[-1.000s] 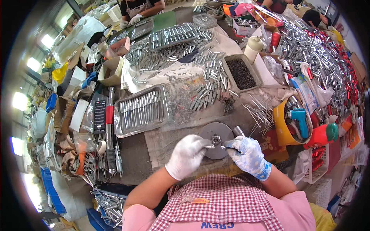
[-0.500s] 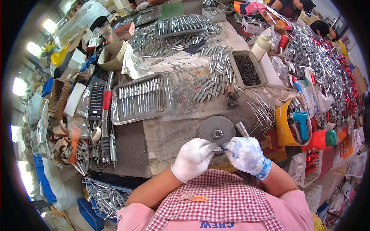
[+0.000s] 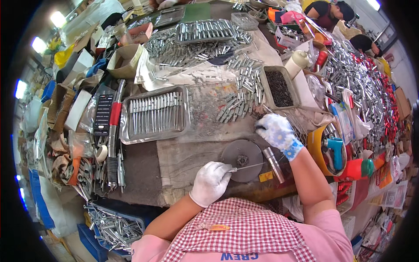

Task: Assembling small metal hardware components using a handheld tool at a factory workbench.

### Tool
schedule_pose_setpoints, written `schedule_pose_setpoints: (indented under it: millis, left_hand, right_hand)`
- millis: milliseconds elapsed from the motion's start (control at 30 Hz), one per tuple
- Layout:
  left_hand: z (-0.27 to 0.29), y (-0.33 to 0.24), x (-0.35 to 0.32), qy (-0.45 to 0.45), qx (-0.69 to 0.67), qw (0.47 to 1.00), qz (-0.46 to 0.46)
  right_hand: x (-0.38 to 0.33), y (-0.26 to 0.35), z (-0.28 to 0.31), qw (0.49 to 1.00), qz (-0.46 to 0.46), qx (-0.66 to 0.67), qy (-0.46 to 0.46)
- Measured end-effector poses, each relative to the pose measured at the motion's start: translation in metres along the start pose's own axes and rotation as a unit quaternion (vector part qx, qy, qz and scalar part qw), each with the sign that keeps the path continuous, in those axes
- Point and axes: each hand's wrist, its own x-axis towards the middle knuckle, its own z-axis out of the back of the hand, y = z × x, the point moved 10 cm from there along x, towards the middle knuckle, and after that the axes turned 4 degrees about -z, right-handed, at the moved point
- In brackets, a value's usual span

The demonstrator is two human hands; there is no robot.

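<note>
My left hand (image 3: 211, 183), in a white glove, pinches the fitting end of a thin metal rod (image 3: 249, 166). The rod points right across a round grey disc (image 3: 231, 150) on the bench. In a white glove with blue flowers, my right hand (image 3: 279, 132) reaches forward, beyond the disc. Its fingers are curled together at the spot where small dark pins lay; whatever they hold is hidden. Right of the disc lies a shiny metal cylinder (image 3: 273, 165). A rectangular metal tray (image 3: 152, 137) holds a row of similar rods with fittings (image 3: 155, 101).
A bin of dark pins (image 3: 278, 89) stands beyond my right hand, beside loose metal fittings (image 3: 238, 102). A yellow container (image 3: 316, 146) with a teal tool (image 3: 335, 153) is at right. A phone (image 3: 104, 114) lies at left. Another person (image 3: 325, 13) is at far right.
My hands were together at the disc's near edge. The right hand has moved forward and away; the left has shifted slightly left, with the rod now visible. The metal cylinder shows more fully.
</note>
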Motion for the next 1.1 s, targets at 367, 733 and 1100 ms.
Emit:
schedule_pose_setpoints:
  millis: [367, 733, 1100]
  left_hand:
    - [-0.011, 0.001, -0.008, 0.005, 0.041, 0.999, -0.002]
    - [-0.026, 0.004, -0.013, 0.02, 0.092, 0.996, 0.002]
    - [-0.028, 0.007, -0.014, 0.021, 0.086, 0.996, 0.01]
  right_hand:
    - [-0.003, 0.002, -0.017, 0.995, -0.083, -0.023, 0.042]
    - [-0.106, 0.069, -0.04, 0.957, 0.009, 0.287, -0.034]
    - [-0.095, 0.092, -0.039, 0.986, 0.102, 0.105, -0.073]
